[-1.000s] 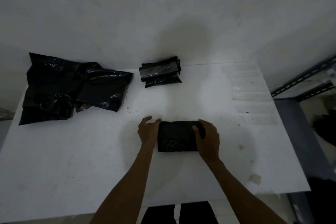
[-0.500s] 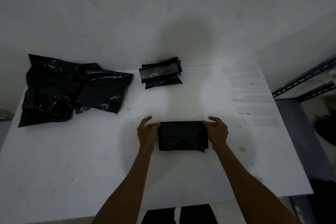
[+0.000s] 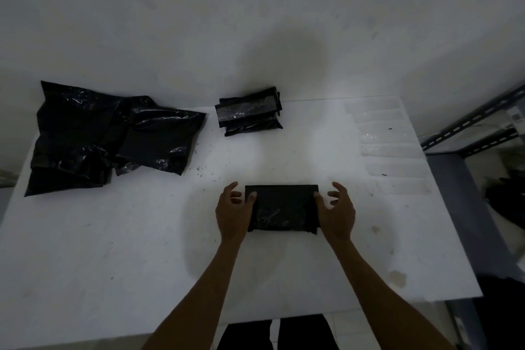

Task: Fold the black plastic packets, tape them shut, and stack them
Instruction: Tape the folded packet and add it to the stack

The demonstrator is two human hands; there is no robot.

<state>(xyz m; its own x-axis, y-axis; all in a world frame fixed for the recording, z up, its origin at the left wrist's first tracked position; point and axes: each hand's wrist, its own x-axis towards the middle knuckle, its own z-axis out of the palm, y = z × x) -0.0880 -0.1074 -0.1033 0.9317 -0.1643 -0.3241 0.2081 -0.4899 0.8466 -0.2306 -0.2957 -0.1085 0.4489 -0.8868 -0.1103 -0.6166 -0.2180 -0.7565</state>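
I see left hand [image 3: 232, 212], right hand [image 3: 338, 212] flanking folded packet [image 3: 284, 207] on bench [image 3: 142, 250]; thumbs touching its ends, fingers loosely curled, gripping nothing.

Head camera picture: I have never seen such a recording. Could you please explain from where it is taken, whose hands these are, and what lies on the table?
There is no machine here: a person works with bare hands, and one camera worn on the head looks down at them. The left hand and right hand enter from below. Between them, on the white table, lies a folded black packet; each thumb touches one side edge, the other fingers loosely curled off it. Far left is a pile of unfolded black packets. At the back sits a stack of taped packets. Along the right edge lie clear tape strips.
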